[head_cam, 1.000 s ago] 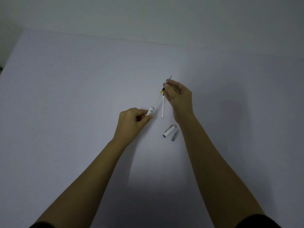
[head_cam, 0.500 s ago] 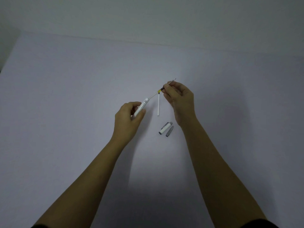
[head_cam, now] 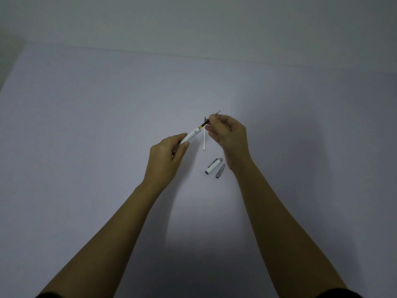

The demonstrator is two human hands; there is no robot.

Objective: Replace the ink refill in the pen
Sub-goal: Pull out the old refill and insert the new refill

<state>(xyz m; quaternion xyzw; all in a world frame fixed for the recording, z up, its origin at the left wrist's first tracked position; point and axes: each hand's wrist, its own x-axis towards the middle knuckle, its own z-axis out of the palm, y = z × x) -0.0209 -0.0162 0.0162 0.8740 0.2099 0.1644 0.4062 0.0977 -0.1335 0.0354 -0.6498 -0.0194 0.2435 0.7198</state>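
Sliding the refill (head_cam: 205,122) into the barrel (head_cam: 191,136): my left hand (head_cam: 166,155) grips the barrel, my right hand (head_cam: 227,136) pinches the refill. Next, push straight.

Both bare forearms reach forward from the lower corners of the view and converge toward the middle, held above the desk (head_cam: 86,125). The left hand (head_cam: 165,155) is curled into a loose fist, back of the hand facing up, thumb and forefinger pinched around the near end of the pen barrel (head_cam: 191,137), which slants up and to the right. The right hand (head_cam: 228,136) sits slightly higher and farther, wrist bent, its fingers (head_cam: 211,123) bunched and closed on the ink refill (head_cam: 217,113). Dark sleeve edges show at the bottom corners.
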